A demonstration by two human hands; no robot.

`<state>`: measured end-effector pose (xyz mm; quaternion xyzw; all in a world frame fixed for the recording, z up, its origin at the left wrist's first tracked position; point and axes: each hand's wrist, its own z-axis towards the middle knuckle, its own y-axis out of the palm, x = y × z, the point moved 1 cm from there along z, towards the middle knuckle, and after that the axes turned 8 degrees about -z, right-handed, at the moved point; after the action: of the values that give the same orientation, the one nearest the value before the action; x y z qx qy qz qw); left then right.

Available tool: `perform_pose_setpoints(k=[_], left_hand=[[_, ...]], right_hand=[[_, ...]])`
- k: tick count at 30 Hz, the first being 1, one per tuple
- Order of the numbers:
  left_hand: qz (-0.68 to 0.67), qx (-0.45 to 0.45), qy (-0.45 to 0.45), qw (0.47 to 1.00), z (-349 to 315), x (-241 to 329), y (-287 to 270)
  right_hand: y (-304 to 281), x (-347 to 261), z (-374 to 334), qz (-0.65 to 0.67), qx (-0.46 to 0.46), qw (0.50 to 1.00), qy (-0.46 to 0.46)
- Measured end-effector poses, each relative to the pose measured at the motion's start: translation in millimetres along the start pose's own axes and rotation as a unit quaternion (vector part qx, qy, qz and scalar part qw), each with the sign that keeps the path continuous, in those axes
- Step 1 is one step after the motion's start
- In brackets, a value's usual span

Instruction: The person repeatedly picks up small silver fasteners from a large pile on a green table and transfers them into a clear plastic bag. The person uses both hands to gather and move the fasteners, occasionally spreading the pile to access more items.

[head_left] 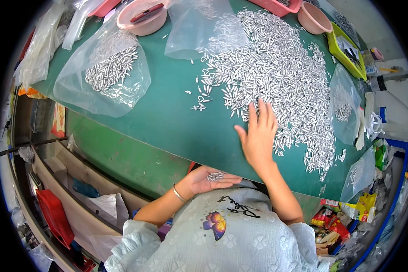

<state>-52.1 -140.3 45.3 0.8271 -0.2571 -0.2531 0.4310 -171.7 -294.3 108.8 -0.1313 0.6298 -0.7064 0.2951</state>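
Note:
A wide heap of small spindle-shaped silver metal pieces (pixel 267 59), some with a little loop at the end, spreads over the green table (pixel 177 118). My right hand (pixel 259 133) lies palm down at the heap's near edge, fingers apart, fingertips touching the pieces. Close to my body, just off the table's front edge, my left hand (pixel 208 180) is turned palm up with its fingers stretched out. A small bunch of the silver pieces (pixel 216 176) rests in that palm. A few stray pieces (pixel 201 102) lie left of the heap.
A clear plastic bag (pixel 136 86) of silver pieces lies at left, another bag (pixel 181 41) at the heap's far side. Along the back stand a pink bowl (pixel 143 28) holding red-handled pliers (pixel 147 12), a second bowl (pixel 313 19) and a yellow-green basket (pixel 340 43). More bags (pixel 342 109) lie right.

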Motion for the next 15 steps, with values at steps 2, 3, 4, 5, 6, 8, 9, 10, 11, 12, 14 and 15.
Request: perform_pose_setpoints(k=[2, 3, 4, 5, 6, 8, 9, 10, 11, 12, 14, 15], left_hand=[[-0.001, 0.011, 0.001, 1.000, -3, 0, 5], [-0.003, 0.016, 0.002, 1.000, -3, -1, 5], [-0.006, 0.008, 0.001, 1.000, -3, -1, 4], [-0.009, 0.001, 0.000, 1.000, -4, -2, 3], [-0.013, -0.007, -0.001, 1.000, -4, -2, 2], [-0.009, -0.008, 0.003, 1.000, -4, -2, 4], [-0.007, -0.008, 0.005, 1.000, -4, -1, 5], [-0.010, -0.008, 0.006, 1.000, -5, -1, 5], [-0.012, -0.010, 0.006, 1.000, -4, -1, 5], [-0.015, -0.012, 0.006, 1.000, -4, -1, 6], [0.001, -0.001, 0.008, 1.000, -5, -1, 13], [0.009, 0.005, 0.008, 1.000, -5, -1, 15]], right_hand=[[1, -6, -15, 0.004, -0.018, 0.999, -0.031], [-1, -6, -23, 0.007, -0.040, 0.998, -0.047], [-4, -5, -30, 0.020, -0.059, 0.996, -0.064], [-9, -4, -37, 0.033, -0.078, 0.993, -0.081], [-14, -3, -43, 0.045, -0.097, 0.989, -0.098], [-20, 1, -54, 0.049, -0.124, 0.984, -0.118], [-24, 3, -58, 0.042, -0.127, 0.983, -0.125], [-26, 6, -60, 0.036, -0.130, 0.982, -0.133], [-28, 13, -62, 0.042, -0.107, 0.984, -0.138], [-29, 21, -63, 0.059, -0.073, 0.989, -0.113], [-29, 31, -67, 0.094, -0.005, 0.994, -0.061], [-27, 33, -66, 0.127, 0.019, 0.991, -0.028]])
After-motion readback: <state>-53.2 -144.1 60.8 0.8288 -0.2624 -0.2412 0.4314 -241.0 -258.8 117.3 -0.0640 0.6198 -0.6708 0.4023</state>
